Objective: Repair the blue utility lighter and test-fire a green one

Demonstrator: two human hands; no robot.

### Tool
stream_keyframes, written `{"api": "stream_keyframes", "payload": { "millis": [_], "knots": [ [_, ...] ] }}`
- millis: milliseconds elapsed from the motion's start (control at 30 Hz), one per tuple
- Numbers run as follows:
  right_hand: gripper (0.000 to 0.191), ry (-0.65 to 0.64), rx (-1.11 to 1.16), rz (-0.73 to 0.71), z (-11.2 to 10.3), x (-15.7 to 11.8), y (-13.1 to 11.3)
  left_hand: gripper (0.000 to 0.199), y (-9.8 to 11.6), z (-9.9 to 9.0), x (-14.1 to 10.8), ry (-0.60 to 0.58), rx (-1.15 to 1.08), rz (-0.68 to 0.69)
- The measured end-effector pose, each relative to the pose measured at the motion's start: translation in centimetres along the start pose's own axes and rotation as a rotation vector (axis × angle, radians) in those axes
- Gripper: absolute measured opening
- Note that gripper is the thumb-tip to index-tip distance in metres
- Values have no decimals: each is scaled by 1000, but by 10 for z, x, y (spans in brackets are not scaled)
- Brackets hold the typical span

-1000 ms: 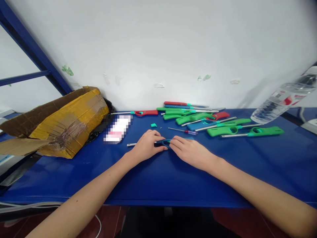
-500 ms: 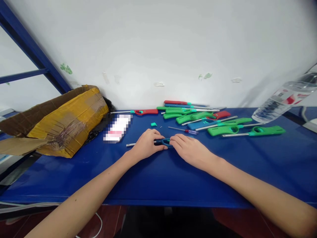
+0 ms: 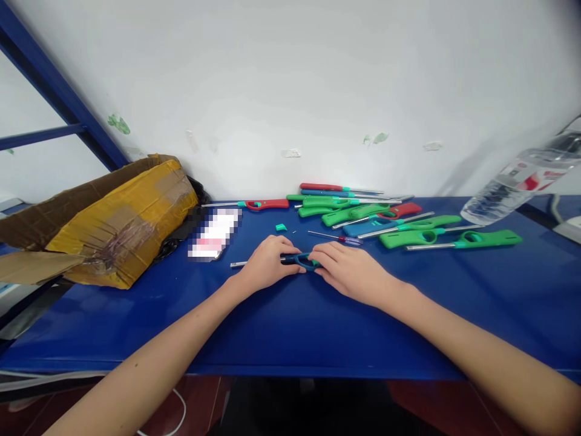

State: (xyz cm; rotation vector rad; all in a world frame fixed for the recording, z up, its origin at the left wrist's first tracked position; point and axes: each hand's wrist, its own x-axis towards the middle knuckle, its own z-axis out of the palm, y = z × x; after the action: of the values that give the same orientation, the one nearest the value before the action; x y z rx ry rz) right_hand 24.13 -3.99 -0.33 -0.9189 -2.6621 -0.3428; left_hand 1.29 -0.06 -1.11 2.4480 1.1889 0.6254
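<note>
A blue long-nosed lighter (image 3: 300,260) lies across the middle of the table between my hands, its metal tube pointing left. My left hand (image 3: 270,263) is closed around its front part, where the tube meets the body. My right hand (image 3: 342,266) is closed on the handle end, fingers covering most of it. A bit of green shows at the trigger loop by my right fingertips. Beyond my hands lie a small green plastic piece (image 3: 281,227), a tiny thin part (image 3: 294,231) and a screwdriver (image 3: 336,238) with a clear purplish handle.
Several green, blue and red lighters (image 3: 372,212) lie along the back right, near a tilted water bottle (image 3: 512,184). A red lighter (image 3: 265,204) and a blurred-out phone (image 3: 215,235) are at back left. A taped cardboard box (image 3: 127,224) stands on the left of the blue table (image 3: 290,327).
My right hand has shifted slightly right along the handle, so more of the trigger loop and the green part show. My left hand keeps its place on the lighter.
</note>
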Motion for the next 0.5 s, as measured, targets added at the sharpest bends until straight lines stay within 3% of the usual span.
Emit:
{"api": "stream_keyframes", "payload": {
  "millis": [133, 300, 500],
  "knots": [
    [49, 3, 113, 119, 0, -8, 22, 31, -2, -2, 1, -8, -15, -8],
    [31, -89, 181, 100, -6, -13, 37, 28, -3, -11, 2, -58, -111, 22],
    [27, -123, -32, 12, -10, -9, 22, 27, -4, -17, 2, -80, -151, 33]
  ]
}}
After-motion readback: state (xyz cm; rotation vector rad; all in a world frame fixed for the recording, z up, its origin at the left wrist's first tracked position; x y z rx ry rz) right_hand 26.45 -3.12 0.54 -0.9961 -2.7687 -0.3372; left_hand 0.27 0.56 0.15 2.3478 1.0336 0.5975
